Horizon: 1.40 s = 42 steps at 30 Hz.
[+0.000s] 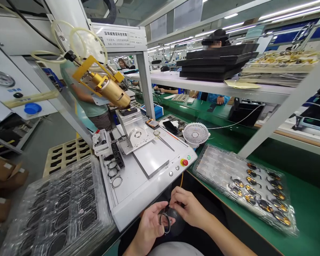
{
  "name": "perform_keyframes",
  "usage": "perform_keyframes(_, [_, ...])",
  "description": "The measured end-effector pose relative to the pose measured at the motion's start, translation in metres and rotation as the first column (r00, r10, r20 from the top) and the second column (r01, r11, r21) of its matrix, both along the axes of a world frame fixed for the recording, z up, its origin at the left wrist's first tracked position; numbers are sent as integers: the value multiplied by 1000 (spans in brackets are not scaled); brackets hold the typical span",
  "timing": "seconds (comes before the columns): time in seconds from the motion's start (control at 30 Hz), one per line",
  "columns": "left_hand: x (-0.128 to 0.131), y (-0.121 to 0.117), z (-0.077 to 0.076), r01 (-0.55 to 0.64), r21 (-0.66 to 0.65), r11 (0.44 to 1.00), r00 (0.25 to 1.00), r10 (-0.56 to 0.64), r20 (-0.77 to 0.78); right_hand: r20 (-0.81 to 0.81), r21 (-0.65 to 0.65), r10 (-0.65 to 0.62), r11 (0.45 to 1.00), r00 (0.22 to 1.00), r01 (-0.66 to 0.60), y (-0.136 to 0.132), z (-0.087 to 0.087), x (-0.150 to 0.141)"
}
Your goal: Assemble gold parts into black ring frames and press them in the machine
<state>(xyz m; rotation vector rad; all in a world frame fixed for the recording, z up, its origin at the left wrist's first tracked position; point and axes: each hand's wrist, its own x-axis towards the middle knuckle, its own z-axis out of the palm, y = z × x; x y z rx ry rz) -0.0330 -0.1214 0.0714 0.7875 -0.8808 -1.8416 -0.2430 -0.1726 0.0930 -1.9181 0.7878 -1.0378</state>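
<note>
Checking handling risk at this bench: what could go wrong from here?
The thin dark ring, pinched between the left hand and right hand, is held up off the bench and might slip and fall. The clear tray of ring parts lies close by and could get bumped, shifting its parts.

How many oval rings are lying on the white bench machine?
3. They sit in a row along the left side of the white bench machine: the far ring, the middle ring and the near ring. Others could be hidden.
</note>
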Motion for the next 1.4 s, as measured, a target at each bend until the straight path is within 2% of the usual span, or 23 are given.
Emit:
perform_keyframes(0.1, [4, -1, 9, -51, -2, 999, 999, 51, 14, -55, 0, 75, 997, 996, -75, -12, 19, 3])
perform_keyframes(0.13, [4, -1, 12, -88, 20, 996, 996, 88, 16, -52, 21, 63, 998, 997, -62, -20, 24, 5])
perform_keyframes(0.2, [5, -1, 16, -158, 58, 986, 987, 157, 28, 5, 126, -50, 991, 999, 49, -41, 32, 8])
perform_keyframes(0.27, [4, 2, 17, -182, 68, 981, 983, 180, 41, 65, 281, -215, 941, 974, 189, -69, 37, 12])
perform_keyframes(0.33, [4, 4, 13, -180, 58, 982, 983, 178, 40, 83, 392, -329, 879, 941, 272, -98, 40, 18])
perform_keyframes(0.43, [6, 7, 5, -192, 50, 980, 981, 192, 11, 60, 496, -405, 805, 912, 325, -128, 42, 27])
perform_keyframes(0.53, [14, 5, -1, -190, 45, 981, 982, 190, 10, 38, 582, -447, 737, 894, 343, -138, 42, 34])
perform_keyframes(0.63, [23, 2, -3, -170, -1, 986, 985, 170, 41, 47, 613, -482, 706, 875, 356, -132, 39, 32])
perform_keyframes(0.77, [24, 2, -10, -132, -130, 983, 958, 161, 237, 99, 547, -520, 741, 849, 390, -92, 29, 23])
perform_keyframes(0.83, [18, 3, -15, -145, -263, 954, 900, 237, 366, 139, 480, -466, 803, 874, 352, -59, 18, 22])
perform_keyframes(0.9, [10, 3, -19, -104, -392, 914, 846, 288, 448, 168, 429, -334, 872, 927, 236, -26, 5, 25])
perform_keyframes(0.97, [1, 4, -21, -5, -466, 885, 824, 268, 500, 183, 462, -257, 874, 949, 148, 0, -8, 30])
perform_keyframes(1.0, [-3, 4, -21, 43, -475, 879, 817, 242, 523, 195, 505, -257, 854, 946, 128, 8, -14, 32])
perform_keyframes(1.13, [-16, 1, -17, 143, -340, 929, 781, 105, 616, 312, 660, -378, 746, 872, 88, 14, -25, 36])
perform_keyframes(1.23, [-23, -6, -17, 175, -214, 961, 761, 6, 649, 391, 698, -447, 713, 804, 57, 6, -24, 33])
perform_keyframes(1.33, [-28, -18, -20, 112, -23, 993, 815, -79, 574, 425, 724, -435, 690, 794, -9, 3, -22, 26])
perform_keyframes(1.4, [-27, -23, -20, 70, 61, 996, 856, -92, 509, 417, 729, -412, 684, 810, -27, 3, -21, 21])
